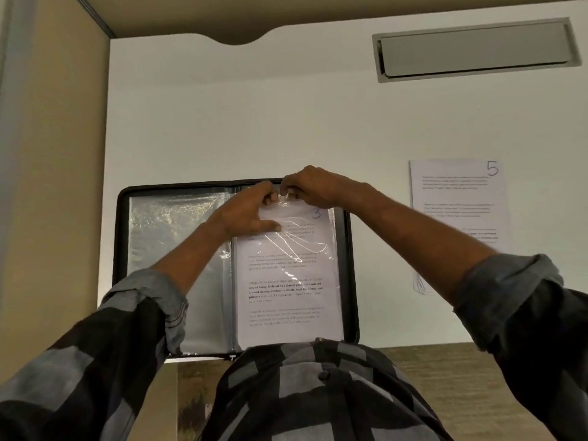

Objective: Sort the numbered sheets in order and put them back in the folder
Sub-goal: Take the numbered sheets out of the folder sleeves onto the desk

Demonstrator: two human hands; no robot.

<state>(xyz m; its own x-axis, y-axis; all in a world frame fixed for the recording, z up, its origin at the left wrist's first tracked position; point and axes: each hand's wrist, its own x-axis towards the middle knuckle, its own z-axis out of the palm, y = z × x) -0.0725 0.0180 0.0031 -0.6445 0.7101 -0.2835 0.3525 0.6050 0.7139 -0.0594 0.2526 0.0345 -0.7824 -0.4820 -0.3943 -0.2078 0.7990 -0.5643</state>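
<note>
Two hands, left hand (251,214) and right hand (313,189), fingers pinching the sleeve (297,246) mouth; we advise seating sheet 3 (286,294) fully down, corners flat.

White desk (286,116), grey cable hatch (474,49)

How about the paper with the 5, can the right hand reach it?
Probably yes: sheet 5 lies uncovered on the desk, right of the right hand, nothing between, though that hand pinches the plastic sleeve.
</note>
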